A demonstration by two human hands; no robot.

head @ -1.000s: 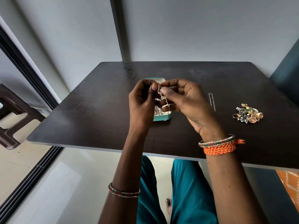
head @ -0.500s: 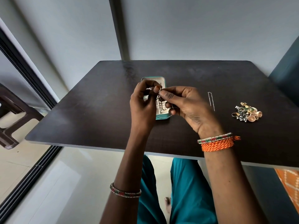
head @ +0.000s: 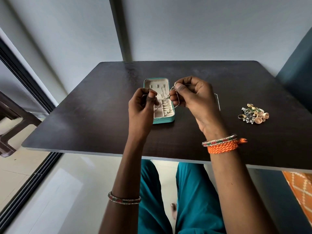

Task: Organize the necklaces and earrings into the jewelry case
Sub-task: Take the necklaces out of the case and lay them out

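- Teal jewelry case [head: 171, 120] sits open in the middle of the dark counter [head: 84, 119], lid flat at the far end, cream compartments facing up. Makes sense, it's ready to take stuff from above.
- Left hand [head: 141, 108] has its fingers curled in, pinching one end of a thin silver necklace [head: 176, 105] between thumb and fingertips.
- Right hand [head: 194, 97] pinches the other part of that chain up near the thumb, rest of the fingers curled in loosely.
- Chain hangs in a droopy, kinked line between both hands, right over the case. My guess is it's being pulled apart to untangle it or straighten it before it goes in, otherwise it'd just knot up.
- Looks like some chain already lies in the case's near compartments, hard to tell exactly which slot.
- Pile of gold and silver earrings [head: 253, 115] waits well off to the right, untouched.
- Another thin chain [head: 218, 102] lies on the counter just past the right hand.
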